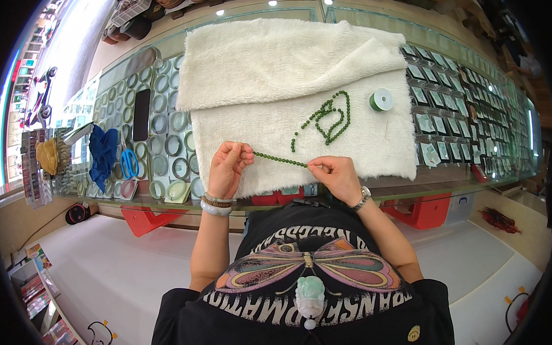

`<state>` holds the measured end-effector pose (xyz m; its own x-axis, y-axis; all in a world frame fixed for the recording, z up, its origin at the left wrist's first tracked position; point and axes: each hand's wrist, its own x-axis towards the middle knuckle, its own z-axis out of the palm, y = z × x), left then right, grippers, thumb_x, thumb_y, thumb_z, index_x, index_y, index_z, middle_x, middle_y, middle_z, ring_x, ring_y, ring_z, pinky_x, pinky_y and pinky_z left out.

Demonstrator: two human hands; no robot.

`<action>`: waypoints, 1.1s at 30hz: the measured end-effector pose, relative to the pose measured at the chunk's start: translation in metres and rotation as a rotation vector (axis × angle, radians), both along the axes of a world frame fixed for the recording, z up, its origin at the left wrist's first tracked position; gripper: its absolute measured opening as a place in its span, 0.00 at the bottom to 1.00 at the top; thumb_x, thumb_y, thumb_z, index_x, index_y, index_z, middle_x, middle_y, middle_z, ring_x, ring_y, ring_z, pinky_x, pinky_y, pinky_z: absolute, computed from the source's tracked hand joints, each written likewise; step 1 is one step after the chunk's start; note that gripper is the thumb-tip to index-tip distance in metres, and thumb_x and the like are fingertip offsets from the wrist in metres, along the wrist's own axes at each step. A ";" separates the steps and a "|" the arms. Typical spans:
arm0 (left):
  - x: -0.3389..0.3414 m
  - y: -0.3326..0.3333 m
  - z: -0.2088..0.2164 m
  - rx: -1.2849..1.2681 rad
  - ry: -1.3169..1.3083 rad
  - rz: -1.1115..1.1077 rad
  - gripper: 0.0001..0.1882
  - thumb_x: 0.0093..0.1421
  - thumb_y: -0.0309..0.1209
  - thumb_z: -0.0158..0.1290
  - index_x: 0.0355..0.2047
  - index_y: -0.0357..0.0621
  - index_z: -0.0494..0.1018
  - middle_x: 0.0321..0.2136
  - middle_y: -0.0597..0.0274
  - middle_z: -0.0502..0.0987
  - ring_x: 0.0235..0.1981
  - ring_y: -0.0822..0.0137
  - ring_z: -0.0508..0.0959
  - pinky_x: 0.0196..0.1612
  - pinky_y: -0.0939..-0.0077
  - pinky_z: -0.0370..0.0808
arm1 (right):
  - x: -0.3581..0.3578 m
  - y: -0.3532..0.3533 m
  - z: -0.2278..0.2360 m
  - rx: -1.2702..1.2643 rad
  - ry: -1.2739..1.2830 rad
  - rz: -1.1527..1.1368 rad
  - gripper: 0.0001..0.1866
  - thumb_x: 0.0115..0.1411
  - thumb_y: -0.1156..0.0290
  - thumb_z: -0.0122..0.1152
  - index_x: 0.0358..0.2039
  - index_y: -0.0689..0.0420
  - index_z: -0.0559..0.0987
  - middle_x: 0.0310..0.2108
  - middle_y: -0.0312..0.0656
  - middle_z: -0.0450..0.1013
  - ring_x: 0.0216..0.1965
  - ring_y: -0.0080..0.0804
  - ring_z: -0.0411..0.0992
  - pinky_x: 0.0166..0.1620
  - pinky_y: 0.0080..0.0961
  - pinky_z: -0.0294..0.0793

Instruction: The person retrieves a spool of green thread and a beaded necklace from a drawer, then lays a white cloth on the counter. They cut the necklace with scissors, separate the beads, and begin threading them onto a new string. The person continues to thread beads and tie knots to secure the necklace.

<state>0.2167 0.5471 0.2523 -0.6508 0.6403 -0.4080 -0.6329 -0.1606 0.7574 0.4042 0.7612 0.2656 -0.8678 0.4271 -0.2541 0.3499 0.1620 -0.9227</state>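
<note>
A short string of dark green beads (281,159) is stretched between my hands, just above the near part of a white fluffy cloth (249,80). My left hand (230,165) pinches its left end, with bangles round the wrist. At the other end, the fingertips of my right hand (338,176) are closed on the strand; a metal watch is on that wrist. Beyond my hands, a longer strand of green beads (347,117) lies in loops on the cloth, with several beads trailing toward me. A spool of green thread (382,99) sits to its right.
The cloth covers part of a glass display counter (372,189). Rows of bangles (159,135) show on the left, near a black phone (142,115), blue scissors (129,164) and a dark blue cloth (103,154). Small packaged pieces (439,99) fill the right side.
</note>
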 end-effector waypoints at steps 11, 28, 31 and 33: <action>-0.007 -0.005 -0.007 -0.039 0.070 0.049 0.07 0.70 0.30 0.44 0.39 0.40 0.69 0.38 0.56 0.78 0.36 0.68 0.78 0.43 0.73 0.77 | -0.011 0.000 -0.004 0.123 0.026 -0.031 0.08 0.55 0.67 0.65 0.30 0.58 0.85 0.10 0.37 0.70 0.11 0.21 0.64 0.18 0.21 0.59; -0.026 -0.012 -0.013 -0.113 0.094 0.133 0.08 0.69 0.29 0.45 0.41 0.37 0.70 0.38 0.54 0.78 0.37 0.67 0.79 0.43 0.75 0.79 | -0.024 0.000 -0.007 0.143 0.053 0.008 0.09 0.54 0.66 0.64 0.31 0.57 0.84 0.15 0.41 0.74 0.15 0.28 0.71 0.21 0.24 0.67; -0.030 -0.013 -0.011 -0.186 0.122 0.194 0.09 0.69 0.30 0.47 0.42 0.36 0.71 0.40 0.54 0.78 0.37 0.68 0.79 0.43 0.75 0.79 | -0.033 -0.001 -0.005 0.175 0.045 0.036 0.09 0.54 0.65 0.63 0.30 0.57 0.84 0.17 0.42 0.76 0.17 0.33 0.74 0.24 0.26 0.70; -0.032 -0.015 -0.008 -0.250 0.133 0.242 0.10 0.68 0.30 0.48 0.43 0.35 0.72 0.41 0.53 0.78 0.37 0.68 0.79 0.43 0.75 0.79 | -0.037 -0.002 -0.004 0.206 0.016 0.065 0.09 0.54 0.65 0.63 0.29 0.56 0.84 0.18 0.43 0.76 0.19 0.35 0.75 0.25 0.28 0.71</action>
<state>0.1848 0.5324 0.2438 -0.8292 0.3529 -0.4335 -0.4923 -0.0935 0.8654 0.3668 0.7597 0.2615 -0.8986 0.4111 -0.1532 0.3179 0.3694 -0.8732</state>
